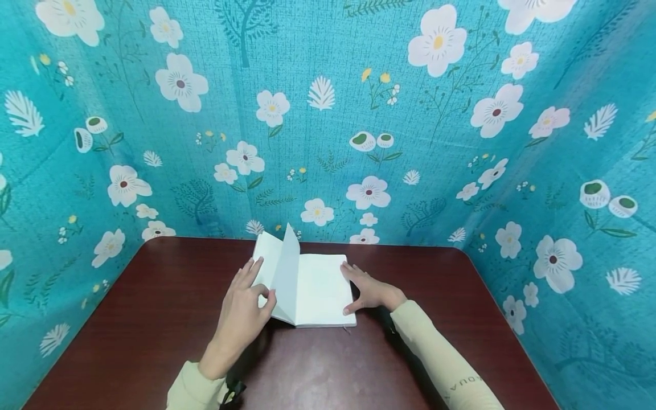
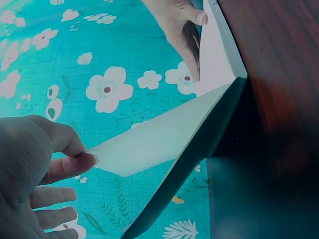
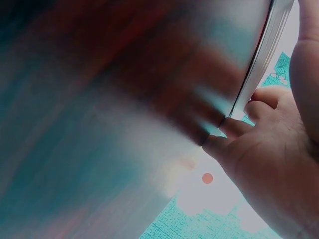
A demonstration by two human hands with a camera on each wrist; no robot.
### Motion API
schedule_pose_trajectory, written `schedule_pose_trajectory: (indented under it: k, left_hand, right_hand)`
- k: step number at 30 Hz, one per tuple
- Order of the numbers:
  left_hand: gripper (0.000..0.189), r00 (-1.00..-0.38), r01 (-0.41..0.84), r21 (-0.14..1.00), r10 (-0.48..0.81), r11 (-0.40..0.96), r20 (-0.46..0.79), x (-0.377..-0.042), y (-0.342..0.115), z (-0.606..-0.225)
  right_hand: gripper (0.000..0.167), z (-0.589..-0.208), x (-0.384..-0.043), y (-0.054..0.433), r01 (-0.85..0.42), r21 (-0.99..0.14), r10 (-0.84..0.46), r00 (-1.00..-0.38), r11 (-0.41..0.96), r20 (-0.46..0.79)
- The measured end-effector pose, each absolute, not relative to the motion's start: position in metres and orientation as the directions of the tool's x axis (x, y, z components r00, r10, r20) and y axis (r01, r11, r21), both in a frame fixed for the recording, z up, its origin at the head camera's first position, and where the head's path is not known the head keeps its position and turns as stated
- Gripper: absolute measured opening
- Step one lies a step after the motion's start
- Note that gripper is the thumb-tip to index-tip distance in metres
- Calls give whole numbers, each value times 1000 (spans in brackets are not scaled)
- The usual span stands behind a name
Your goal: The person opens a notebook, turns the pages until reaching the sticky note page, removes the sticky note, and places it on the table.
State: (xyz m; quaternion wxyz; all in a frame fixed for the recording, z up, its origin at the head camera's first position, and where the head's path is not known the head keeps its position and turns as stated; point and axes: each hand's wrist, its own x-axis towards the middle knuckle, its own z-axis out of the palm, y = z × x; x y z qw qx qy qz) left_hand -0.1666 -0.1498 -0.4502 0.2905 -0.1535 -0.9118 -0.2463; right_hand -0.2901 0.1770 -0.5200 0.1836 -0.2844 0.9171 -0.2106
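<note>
An open notebook [image 1: 324,293] with blank white pages lies on the table. One leaf [image 1: 288,270] stands up from the spine, lifted and leaning to the left. My left hand [image 1: 240,312] pinches that leaf's edge between thumb and index finger, as the left wrist view shows, while its other fingers are extended. The dark cover [image 2: 192,149] shows under the left side there. At the notebook's right edge rests my right hand [image 1: 373,291], fingers spread and thumb touching near the lower corner. In the right wrist view several fingertips meet the tabletop beside the page block [image 3: 259,67].
The dark reddish-brown table [image 1: 169,319] is glossy and reflects light. A blue floral cloth [image 1: 318,165] hangs behind it and along both sides. A thin ribbon end [image 1: 347,330] pokes out below the notebook's lower right edge.
</note>
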Motion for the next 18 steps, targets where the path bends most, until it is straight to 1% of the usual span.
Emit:
schedule_pose_trajectory:
  k: [4,11,18]
  left_hand:
    - [18,-787,412,353,133,840,602,-165,-155,-449]
    - [19,-776,422,323,153,847,612,-167,-161,-449]
    - [25,-810,379,326,140,866,570,-165,-176,-459]
  right_hand:
    - [126,-519,-289,177,-445,-494,-601,-770,747,-215]
    - [125,-516,-290,178,-448,-506,-607,-768,737,-204]
    - [126,-517,-292,180,-443,-520,-617,-754,731,-226]
